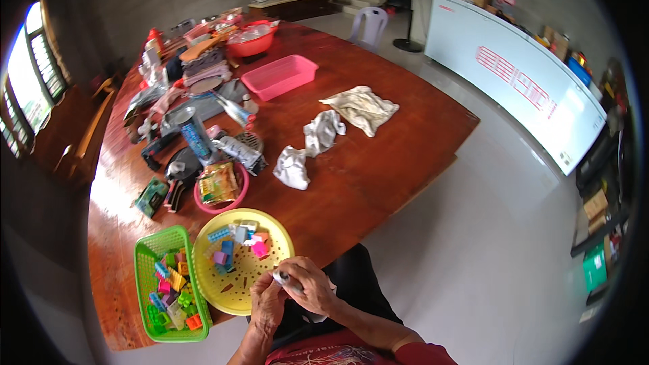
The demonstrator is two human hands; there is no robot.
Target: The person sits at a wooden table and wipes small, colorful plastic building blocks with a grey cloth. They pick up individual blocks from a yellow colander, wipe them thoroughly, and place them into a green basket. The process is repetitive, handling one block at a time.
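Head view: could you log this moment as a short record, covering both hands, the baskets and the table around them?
Left hand: by the yellow basket's near edge, fingers close to the right hand's
Right hand: fingers around a small grey object, kind unclear
Yellow basket: round, perforated, holding a few toy blocks
Green basket: left of the yellow one, fuller with mixed-colour blocks
Table: reddish-brown wood
Farther back: crumpled cloths, pink tray

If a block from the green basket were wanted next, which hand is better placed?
Likely the left hand: it is nearer the green basket, while the right hand is farther over, curled around a small greyish object.
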